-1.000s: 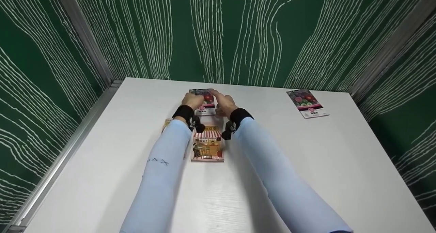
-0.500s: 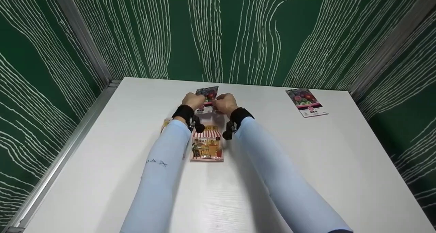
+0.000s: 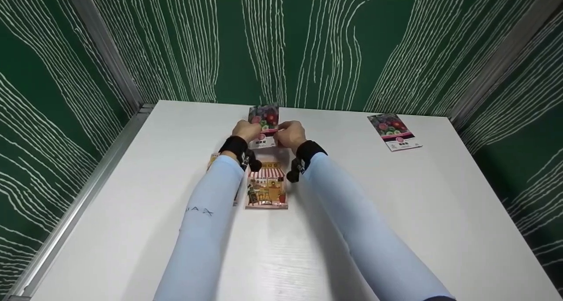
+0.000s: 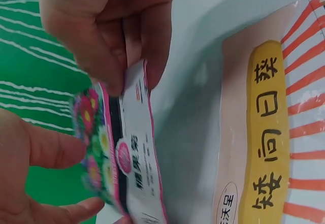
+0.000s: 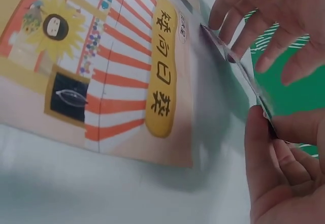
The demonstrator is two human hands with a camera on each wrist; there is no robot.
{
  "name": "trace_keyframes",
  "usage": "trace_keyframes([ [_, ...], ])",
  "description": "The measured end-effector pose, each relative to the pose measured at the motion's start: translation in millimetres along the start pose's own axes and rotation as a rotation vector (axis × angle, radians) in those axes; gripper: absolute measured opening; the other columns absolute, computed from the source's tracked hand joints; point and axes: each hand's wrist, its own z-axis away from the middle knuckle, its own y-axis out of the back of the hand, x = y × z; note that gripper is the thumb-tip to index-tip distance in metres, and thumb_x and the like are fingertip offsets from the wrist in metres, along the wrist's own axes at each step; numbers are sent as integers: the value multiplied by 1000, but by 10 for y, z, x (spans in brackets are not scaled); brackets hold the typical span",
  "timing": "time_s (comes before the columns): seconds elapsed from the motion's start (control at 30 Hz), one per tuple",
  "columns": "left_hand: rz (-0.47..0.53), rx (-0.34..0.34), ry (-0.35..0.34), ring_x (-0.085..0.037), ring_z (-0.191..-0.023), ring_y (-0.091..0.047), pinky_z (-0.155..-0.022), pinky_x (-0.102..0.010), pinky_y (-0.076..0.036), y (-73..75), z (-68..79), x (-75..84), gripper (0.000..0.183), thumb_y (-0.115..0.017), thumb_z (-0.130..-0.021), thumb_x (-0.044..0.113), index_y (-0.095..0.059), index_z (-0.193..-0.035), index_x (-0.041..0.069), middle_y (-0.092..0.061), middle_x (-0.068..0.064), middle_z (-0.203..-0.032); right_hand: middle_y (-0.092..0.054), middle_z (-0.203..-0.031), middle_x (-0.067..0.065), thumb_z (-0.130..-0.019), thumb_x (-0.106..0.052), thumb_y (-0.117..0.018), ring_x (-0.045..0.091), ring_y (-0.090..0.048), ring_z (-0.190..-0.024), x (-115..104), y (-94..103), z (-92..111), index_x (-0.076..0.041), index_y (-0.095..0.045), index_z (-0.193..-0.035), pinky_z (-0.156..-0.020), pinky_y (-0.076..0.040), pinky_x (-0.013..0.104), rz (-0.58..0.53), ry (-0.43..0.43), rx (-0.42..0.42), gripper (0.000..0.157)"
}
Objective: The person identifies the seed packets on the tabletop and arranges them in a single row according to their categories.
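Note:
A seed packet with bright flowers and a white lower band (image 3: pixel 265 116) is tilted up near the table's back edge. My right hand (image 3: pixel 291 134) pinches its right edge between thumb and fingers, plain in the right wrist view, where the packet (image 5: pixel 236 61) is nearly edge-on. At its left side is my left hand (image 3: pixel 247 130); in the left wrist view its thumb and fingers (image 4: pixel 56 145) are extended around the flower end. Nearer me lies a sunflower seed packet with a red-striped awning (image 3: pixel 267 186), flat on the table.
Partly hidden under my left forearm lies another packet (image 3: pixel 213 159), beside the awning packet. A second flower packet (image 3: pixel 395 133) lies at the back right of the white table (image 3: pixel 352 195). Green walls with white wavy lines (image 3: pixel 237 50) stand close behind the table.
The flower packet, flat at first, is lifted and tilted so its far end rises. My right fingers have come down from its top corner to its right edge.

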Motion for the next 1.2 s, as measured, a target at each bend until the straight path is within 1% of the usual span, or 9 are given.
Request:
trace_keyframes([
  [0.2,-8,19,5,-23,-70,-51,-61,-36,-40,88,30,-52,22,-73,-89,34,-66,-76,19,-60,-3,-84,-74,-122,12,-91,4,-73,14,-69,-82,-14,95,63,-1,-73,-136,-73,-63,27,-67,-9,-15,46],
  [0.3,40,34,-9,-20,-68,-52,-62,-35,-42,143,220,7,25,-82,-89,36,-71,-76,18,-60,2,-77,-73,-133,15,-91,4,-74,16,-71,-90,-18,141,78,-1,-72,-137,-75,-64,27,-97,-11,-30,46],
  [0.53,168,18,-14,-18,-67,-37,-70,-37,-39,371,1404,624,39,-74,-103,20,-49,-73,16,-40,3,-69,-71,-139,15,-99,-10,-77,16,-73,-93,63,266,70,-2,-71,-138,-78,-65,28,-126,-44,-45,40],
  [0.6,207,-9,-19,-15,-67,-39,-68,-35,-40,381,1565,700,34,-72,-105,18,-50,-79,17,-43,5,-73,-72,-137,14,-103,-18,-78,15,-73,-94,97,313,73,-2,-71,-138,-78,-64,27,-138,-59,-41,39],
  [0.73,213,-71,-31,-11,-65,-42,-63,-32,-39,348,1669,750,28,-72,-107,21,-51,-89,18,-43,6,-76,-73,-132,12,-108,-30,-75,15,-74,-94,128,416,96,-2,-70,-141,-77,-64,26,-158,-55,-50,43],
  [0.87,249,-156,-46,-10,-60,-42,-60,-30,-41,324,1694,754,19,-70,-110,20,-59,-121,9,-40,7,-70,-73,-127,11,-110,-33,-73,15,-75,-92,127,508,125,-2,-69,-142,-73,-64,25,-164,-37,-88,45],
  [0.9,268,-179,-50,-10,-59,-41,-59,-30,-41,320,1716,763,18,-70,-110,19,-59,-119,8,-39,7,-68,-73,-126,11,-110,-34,-72,15,-75,-93,128,525,129,-2,-68,-144,-72,-64,25,-168,-39,-97,46],
  [1.1,299,-267,-32,-10,-71,-63,-63,-26,-55,226,1842,891,39,-71,-110,17,-59,-143,2,-62,0,-91,-69,-146,14,-112,-34,-69,19,-67,-116,137,576,193,-2,-54,-161,-93,-58,29,-220,-53,-130,60],
  [1.2,292,-280,-21,-13,-81,-66,-67,-27,-58,162,1864,957,62,-72,-109,18,-45,-162,0,-63,-5,-109,-65,-153,15,-113,-31,-68,21,-62,-122,157,606,235,0,-51,-163,-105,-51,31,-225,-41,-115,62],
])
